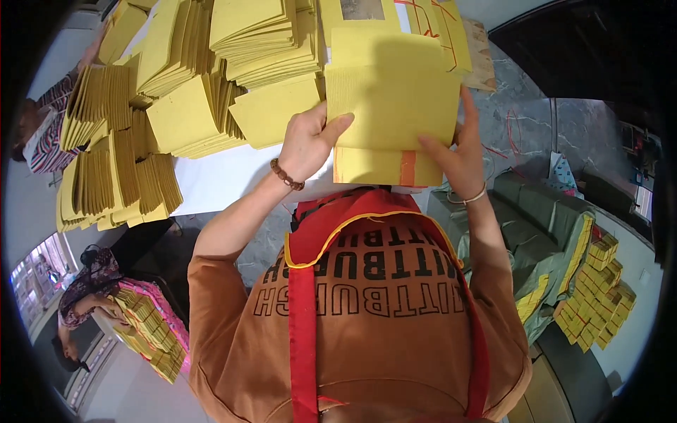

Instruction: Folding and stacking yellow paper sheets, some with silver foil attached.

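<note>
Left hand (pixel 308 141) grips yellow paper stack (pixel 392 99) at its left edge. Right hand (pixel 462 151) clasps the right edge. White table (pixel 226 176) below.

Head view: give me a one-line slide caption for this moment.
Both hands, left hand and right hand, grip a stack of yellow paper sheets over a white table heaped with similar yellow stacks.

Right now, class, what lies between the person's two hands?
In the head view, a stack of yellow paper spans the gap between the left hand and right hand; both grip its sides, above a lower stack with an orange band.
</note>
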The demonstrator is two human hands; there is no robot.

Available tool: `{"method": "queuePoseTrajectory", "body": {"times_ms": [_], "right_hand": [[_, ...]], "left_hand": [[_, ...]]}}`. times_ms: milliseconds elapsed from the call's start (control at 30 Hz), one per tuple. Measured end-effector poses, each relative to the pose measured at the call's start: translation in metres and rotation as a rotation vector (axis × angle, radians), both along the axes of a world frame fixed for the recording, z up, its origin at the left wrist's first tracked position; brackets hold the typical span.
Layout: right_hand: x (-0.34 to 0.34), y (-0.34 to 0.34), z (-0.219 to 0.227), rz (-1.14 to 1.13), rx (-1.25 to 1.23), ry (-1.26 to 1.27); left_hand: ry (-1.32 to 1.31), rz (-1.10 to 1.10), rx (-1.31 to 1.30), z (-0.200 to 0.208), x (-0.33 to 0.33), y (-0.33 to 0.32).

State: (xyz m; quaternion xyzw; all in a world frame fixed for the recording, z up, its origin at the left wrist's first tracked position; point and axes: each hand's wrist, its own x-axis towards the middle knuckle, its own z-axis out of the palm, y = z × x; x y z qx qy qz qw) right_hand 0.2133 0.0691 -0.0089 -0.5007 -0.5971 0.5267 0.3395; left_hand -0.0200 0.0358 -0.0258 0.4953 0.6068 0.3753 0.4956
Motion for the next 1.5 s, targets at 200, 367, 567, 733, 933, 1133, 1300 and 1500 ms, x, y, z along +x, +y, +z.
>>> {"method": "queuePoseTrajectory", "body": {"times_ms": [200, 367, 567, 733, 933, 1133, 1300, 1500], "right_hand": [[0.002, 0.005, 0.006, 0.016, 0.198, -0.129], [-0.002, 0.003, -0.009, -0.077, -0.004, 0.075], [-0.003, 0.007, -0.015, -0.108, 0.014, -0.022], [-0.002, 0.005, -0.017, -0.127, -0.023, -0.057], [-0.004, 0.008, -0.019, -0.136, 0.071, -0.057], [-0.001, 0.011, -0.024, -0.134, 0.062, -0.11], [-0.002, 0.01, -0.028, -0.14, 0.115, -0.111], [-0.001, 0.005, -0.005, -0.074, 0.165, -0.383]], "left_hand": [[-0.121, -0.019, -0.194, 0.001, -0.007, 0.009], [-0.316, 0.018, -0.236, 0.013, -0.002, 0.015], [-0.241, 0.081, -0.221, 0.01, -0.001, 0.018], [-0.369, 0.163, -0.084, 0.001, 0.008, 0.015], [-0.284, 0.182, 0.006, 0.001, 0.01, 0.013], [0.559, 0.037, 0.247, 0.031, 0.004, 0.021], [0.785, -0.356, 0.69, 0.042, 0.03, 0.026], [0.931, -0.463, 0.606, 0.004, 0.037, 0.03]]}}
